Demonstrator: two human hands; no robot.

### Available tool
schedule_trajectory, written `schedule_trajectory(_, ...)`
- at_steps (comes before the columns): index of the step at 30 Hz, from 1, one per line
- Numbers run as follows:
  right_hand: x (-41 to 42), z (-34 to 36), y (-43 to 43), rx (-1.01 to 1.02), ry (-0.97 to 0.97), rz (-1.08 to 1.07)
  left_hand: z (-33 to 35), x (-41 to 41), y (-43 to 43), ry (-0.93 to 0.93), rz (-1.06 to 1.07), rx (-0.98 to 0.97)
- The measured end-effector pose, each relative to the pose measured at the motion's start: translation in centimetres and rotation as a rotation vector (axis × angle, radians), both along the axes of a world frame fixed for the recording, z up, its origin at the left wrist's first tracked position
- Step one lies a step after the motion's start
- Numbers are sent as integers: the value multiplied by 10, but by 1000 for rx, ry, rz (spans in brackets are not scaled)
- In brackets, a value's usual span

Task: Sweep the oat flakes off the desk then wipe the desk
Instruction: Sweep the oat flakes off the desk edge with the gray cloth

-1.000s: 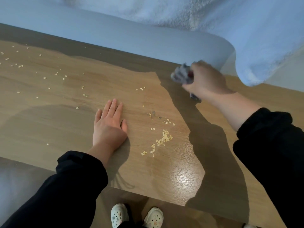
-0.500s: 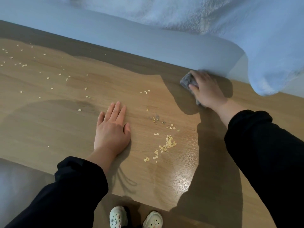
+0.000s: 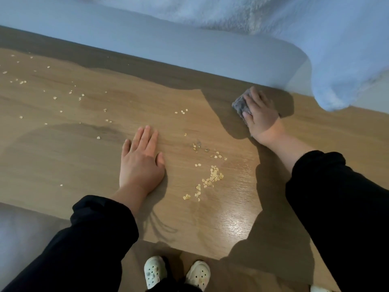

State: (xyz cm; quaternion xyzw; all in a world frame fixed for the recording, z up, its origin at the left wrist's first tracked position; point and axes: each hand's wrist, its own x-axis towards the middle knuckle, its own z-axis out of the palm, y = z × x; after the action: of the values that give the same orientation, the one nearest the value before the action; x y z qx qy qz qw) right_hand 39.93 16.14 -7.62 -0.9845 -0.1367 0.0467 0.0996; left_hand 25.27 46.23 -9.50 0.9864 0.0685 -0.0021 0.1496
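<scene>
We see a wood-grain desk [image 3: 63, 165] filling most of the view, glossy near the front edge, with the person's shadows across it. A smooth blue-grey surface [image 3: 147, 45] runs along the far edge, and a fluffy light-blue blanket [image 3: 336, 49] hangs over it at far right, down to the desk's far edge. A brown floor shows below the near edge, where two pale clog shoes [image 3: 154, 275] stand. Both arms wear black sleeves [image 3: 84, 239].

The left hand [image 3: 141, 163] rests palm-down at mid desk, fingers straight and relaxed, pointing away from the person, holding nothing. The right hand [image 3: 261, 116] is at far right near the far edge, in shadow. Its fingers lie fairly straight over a grey cloth [image 3: 240, 104] and press it on the desk. The cloth is mostly under the hand, so we cannot tell its long axis.

The main cluster of oat flakes [image 3: 212, 178] lies between the hands, nearer the left one and toward the front. It forms a loose streak from near-left to far-right. Scattered flakes [image 3: 21, 82] dot the far-left desk, well apart from the cloth. A few more [image 3: 183, 111] lie beyond the left hand.
</scene>
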Motion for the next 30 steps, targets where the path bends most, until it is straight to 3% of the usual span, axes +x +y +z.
schedule_trajectory(5, -75, 2, 21, -12, 25, 291, 2, 0, 0, 5, -1, -8)
schedule_trajectory(11, -63, 3, -11, 55, -9, -233, 0, 1, 0, 11, -6, 9)
schedule_trajectory(14, -90, -1, 27, 76, -60, -321, 0, 0, 0, -3, -17, 23)
schedule_trajectory(18, -125, -4, 88, 112, 15, -296, 1, 3, -1, 43, -20, 50)
schedule_trajectory(23, -126, 6, 62, 163, 70, -269, 7, 0, 9, 40, -112, -115)
schedule_trajectory(25, -129, 7, 28, 161, 48, -341, 6, -8, 22, 30, -211, -140)
schedule_trajectory(30, -176, 4, 32, 125, -38, -724, 5, -48, 90, 88, -437, 92)
